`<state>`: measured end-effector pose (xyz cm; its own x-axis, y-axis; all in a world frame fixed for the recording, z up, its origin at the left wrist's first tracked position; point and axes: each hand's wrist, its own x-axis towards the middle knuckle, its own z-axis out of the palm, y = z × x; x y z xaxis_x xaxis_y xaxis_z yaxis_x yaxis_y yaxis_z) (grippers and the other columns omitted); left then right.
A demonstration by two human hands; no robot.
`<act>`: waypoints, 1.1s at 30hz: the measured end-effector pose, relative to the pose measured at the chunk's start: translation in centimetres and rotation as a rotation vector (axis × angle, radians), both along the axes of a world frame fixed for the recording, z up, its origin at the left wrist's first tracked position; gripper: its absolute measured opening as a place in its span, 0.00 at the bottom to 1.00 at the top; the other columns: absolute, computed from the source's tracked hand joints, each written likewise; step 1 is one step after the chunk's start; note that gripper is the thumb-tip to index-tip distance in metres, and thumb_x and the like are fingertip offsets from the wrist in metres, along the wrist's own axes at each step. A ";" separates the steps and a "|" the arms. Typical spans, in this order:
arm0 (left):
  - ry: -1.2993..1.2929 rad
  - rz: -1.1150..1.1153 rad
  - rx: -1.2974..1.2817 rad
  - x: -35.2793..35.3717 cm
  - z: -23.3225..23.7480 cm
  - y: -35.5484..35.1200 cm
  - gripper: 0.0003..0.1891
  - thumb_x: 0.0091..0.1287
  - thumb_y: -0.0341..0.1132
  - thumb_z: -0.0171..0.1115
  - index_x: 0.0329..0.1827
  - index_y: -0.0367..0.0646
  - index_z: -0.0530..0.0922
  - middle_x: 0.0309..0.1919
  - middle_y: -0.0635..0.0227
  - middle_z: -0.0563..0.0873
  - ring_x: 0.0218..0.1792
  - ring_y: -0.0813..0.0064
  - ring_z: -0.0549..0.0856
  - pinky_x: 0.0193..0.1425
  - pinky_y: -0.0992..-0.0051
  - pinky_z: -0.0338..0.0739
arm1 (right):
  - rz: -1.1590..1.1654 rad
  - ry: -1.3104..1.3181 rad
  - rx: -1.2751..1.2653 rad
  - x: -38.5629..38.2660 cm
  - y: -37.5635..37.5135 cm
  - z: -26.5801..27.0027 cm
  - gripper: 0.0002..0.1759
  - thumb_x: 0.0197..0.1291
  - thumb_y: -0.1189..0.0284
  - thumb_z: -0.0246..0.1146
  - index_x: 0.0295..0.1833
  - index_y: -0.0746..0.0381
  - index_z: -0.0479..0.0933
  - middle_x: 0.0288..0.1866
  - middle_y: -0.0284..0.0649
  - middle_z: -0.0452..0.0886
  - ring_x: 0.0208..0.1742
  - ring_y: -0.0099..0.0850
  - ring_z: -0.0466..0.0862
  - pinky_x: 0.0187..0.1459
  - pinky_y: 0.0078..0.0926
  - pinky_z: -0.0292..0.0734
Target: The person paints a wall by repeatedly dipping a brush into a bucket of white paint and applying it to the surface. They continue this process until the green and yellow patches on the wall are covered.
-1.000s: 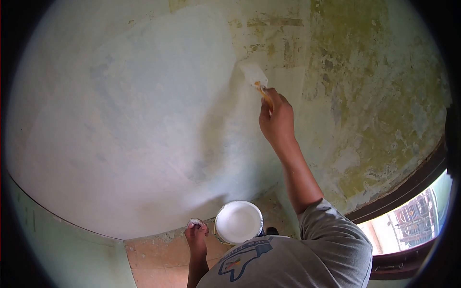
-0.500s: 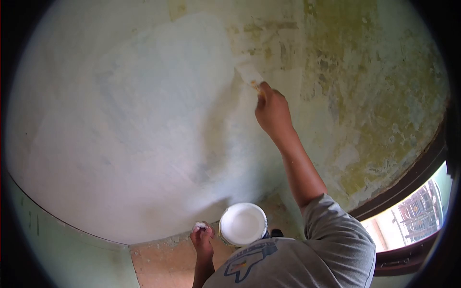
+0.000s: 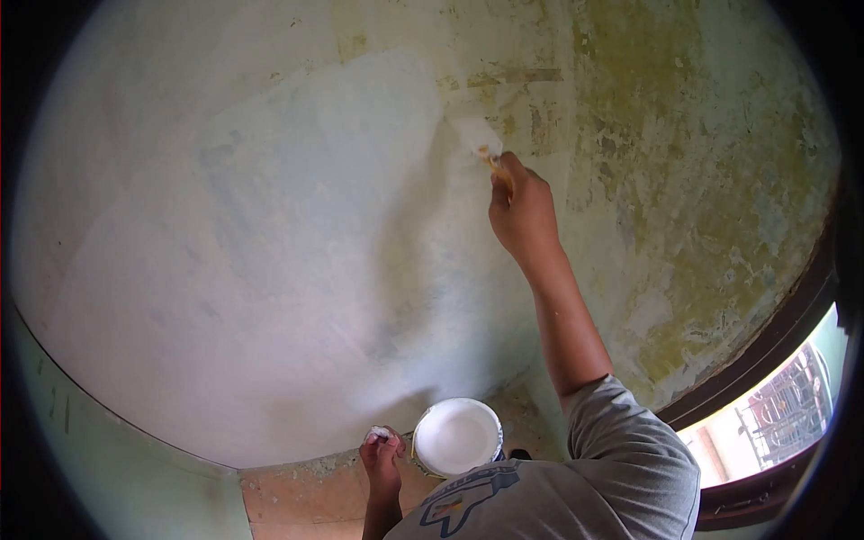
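Brushing white paint: right hand grips paintbrush against wall, left hand clutches rag beside paint bucket; next stroke likely calls for the stained patch rightward.

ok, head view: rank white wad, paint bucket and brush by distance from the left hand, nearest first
1. white wad: gripped in the left hand, at its fingertips.
2. paint bucket: just to the hand's right, low in the view.
3. brush: far above, against the wall, held by the right hand.
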<state>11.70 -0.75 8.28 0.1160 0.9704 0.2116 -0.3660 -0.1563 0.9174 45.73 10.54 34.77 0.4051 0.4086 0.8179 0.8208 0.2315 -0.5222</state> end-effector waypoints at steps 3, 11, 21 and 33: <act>-0.012 -0.037 -0.011 0.1 0.0 -0.2 0.03 0.65 0.28 0.58 0.33 0.43 0.73 0.25 0.68 0.74 0.25 0.76 0.72 0.32 0.73 0.66 | -0.022 -0.056 -0.088 0.5 2.0 0.2 0.11 0.63 0.80 0.60 0.51 0.64 0.76 0.34 0.58 0.82 0.37 0.58 0.83 0.39 0.52 0.78; 0.020 -0.090 -0.048 0.2 -0.5 0.4 0.03 0.65 0.28 0.58 0.33 0.43 0.73 0.25 0.67 0.75 0.26 0.75 0.73 0.34 0.73 0.67 | 0.000 -0.071 -0.014 0.5 1.5 1.4 0.10 0.62 0.80 0.60 0.49 0.64 0.77 0.33 0.59 0.82 0.37 0.58 0.83 0.38 0.52 0.78; 0.019 -0.117 -0.087 0.2 -0.3 0.6 0.05 0.67 0.31 0.58 0.33 0.43 0.73 0.23 0.67 0.74 0.26 0.74 0.73 0.34 0.72 0.67 | 0.075 -0.082 0.194 1.6 2.0 1.9 0.11 0.61 0.82 0.60 0.49 0.65 0.77 0.33 0.59 0.81 0.37 0.59 0.82 0.38 0.52 0.75; 0.041 -0.138 -0.074 1.2 -0.6 0.6 0.06 0.67 0.32 0.59 0.33 0.42 0.73 0.23 0.68 0.74 0.25 0.74 0.73 0.33 0.72 0.67 | 0.029 -0.091 -0.318 1.4 -1.2 -3.0 0.13 0.61 0.81 0.60 0.51 0.64 0.79 0.34 0.60 0.83 0.38 0.58 0.84 0.40 0.52 0.78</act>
